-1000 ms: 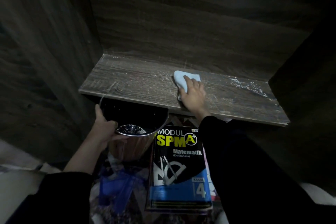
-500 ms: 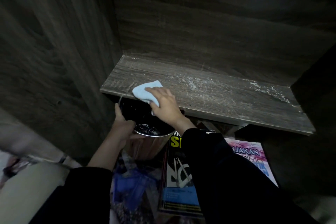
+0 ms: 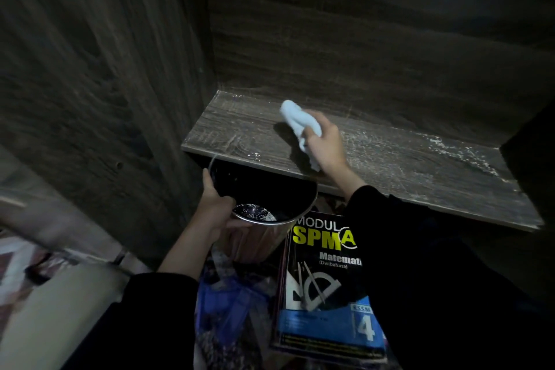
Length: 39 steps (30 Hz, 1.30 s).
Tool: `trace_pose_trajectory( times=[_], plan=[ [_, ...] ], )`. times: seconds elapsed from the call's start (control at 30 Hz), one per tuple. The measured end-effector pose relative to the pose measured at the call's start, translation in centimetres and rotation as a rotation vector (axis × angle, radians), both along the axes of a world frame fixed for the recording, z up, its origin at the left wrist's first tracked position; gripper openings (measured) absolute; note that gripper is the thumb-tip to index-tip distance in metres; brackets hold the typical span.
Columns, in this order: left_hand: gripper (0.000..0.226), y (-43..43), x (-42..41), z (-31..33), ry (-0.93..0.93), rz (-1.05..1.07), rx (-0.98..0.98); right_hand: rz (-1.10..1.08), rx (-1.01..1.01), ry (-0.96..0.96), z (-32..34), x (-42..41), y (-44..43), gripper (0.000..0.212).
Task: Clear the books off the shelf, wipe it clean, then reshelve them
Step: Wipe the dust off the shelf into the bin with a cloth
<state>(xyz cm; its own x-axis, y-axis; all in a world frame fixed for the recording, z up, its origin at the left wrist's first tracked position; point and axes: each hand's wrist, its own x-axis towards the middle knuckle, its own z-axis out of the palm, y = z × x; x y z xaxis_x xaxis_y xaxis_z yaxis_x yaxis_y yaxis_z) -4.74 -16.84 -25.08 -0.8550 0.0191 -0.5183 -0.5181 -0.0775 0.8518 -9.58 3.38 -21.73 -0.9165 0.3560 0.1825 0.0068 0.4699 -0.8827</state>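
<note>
The dark wooden shelf (image 3: 405, 165) holds no books and carries white dust across its right half. My right hand (image 3: 326, 147) grips a bunched pale blue cloth (image 3: 300, 122) and holds it over the shelf's left-middle, lifted a little off the board. My left hand (image 3: 214, 204) grips the rim of a shiny metal bin (image 3: 264, 237) held just below the shelf's front edge; white specks lie inside it. A stack of books (image 3: 324, 288), topped by a black and blue maths workbook, lies below the shelf, partly under my right sleeve.
Tall wooden side panels (image 3: 120, 84) close the shelf on the left and back. Blue plastic wrapping (image 3: 228, 303) lies under the bin. A pale cushion or armrest (image 3: 51, 318) sits at the lower left.
My right hand swept the cloth left to the shelf's front edge above the bin, then came back toward the middle with the cloth bunched up and raised. My left hand kept holding the bin.
</note>
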Motion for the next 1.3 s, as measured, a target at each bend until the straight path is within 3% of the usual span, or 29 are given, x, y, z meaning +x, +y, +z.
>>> trace_pose_trajectory(
  times=[0.07, 0.17, 0.23, 0.43, 0.5, 0.6, 0.73, 0.87, 0.93, 1.03, 1.1, 1.2, 1.3],
  plan=[
    [0.093, 0.0, -0.1, 0.0, 0.001, 0.0, -0.005, -0.024, 0.163, -0.125, -1.1, -0.7, 0.3, 0.041],
    [0.092, 0.1, -0.2, 0.0, 0.001, 0.004, -0.014, 0.104, 0.48, -0.26, -2.6, -1.2, -1.6, 0.047],
    [0.092, 0.1, -0.1, 0.1, -0.001, -0.004, -0.03, 0.234, 0.606, -0.236, -3.0, -0.8, -3.9, 0.05],
    [0.09, 0.0, -0.1, 0.2, 0.015, -0.01, -0.099, 0.54, 0.741, -0.098, -3.8, 2.7, -7.6, 0.052],
    [0.09, -0.1, -0.1, 0.2, 0.021, -0.006, -0.1, 0.559, 0.592, -0.054, -3.3, 3.2, -7.6, 0.046],
    [0.091, 0.0, 0.1, 0.3, 0.0, 0.012, -0.035, 0.369, 0.279, 0.06, -1.9, 3.5, -7.2, 0.049],
    [0.093, 0.0, 0.1, 0.3, -0.012, 0.015, -0.003, 0.232, 0.02, -0.003, -0.1, 4.1, -6.1, 0.039],
    [0.094, 0.1, -0.3, 0.0, -0.007, 0.009, 0.008, 0.104, -0.75, -0.108, 0.6, 3.9, -4.7, 0.035],
    [0.095, 0.2, -0.4, -0.3, -0.002, 0.008, 0.014, 0.105, -1.052, -0.182, 0.7, 4.2, -3.7, 0.043],
    [0.095, 0.5, -0.6, -0.6, 0.003, 0.017, 0.008, 0.022, -1.134, -0.192, 0.5, 4.5, -1.3, 0.054],
    [0.094, 0.7, -0.7, -0.7, 0.004, 0.02, 0.008, -0.101, -1.049, -0.13, 0.7, 4.6, 1.0, 0.052],
    [0.094, 1.0, -0.7, -0.8, 0.008, 0.024, 0.0, -0.375, -0.634, 0.024, 1.4, 5.4, 5.6, 0.025],
    [0.093, 1.2, -0.8, -1.0, 0.018, 0.038, 0.002, -0.583, -0.213, 0.124, 1.5, 6.6, 11.2, 0.035]
  ],
)
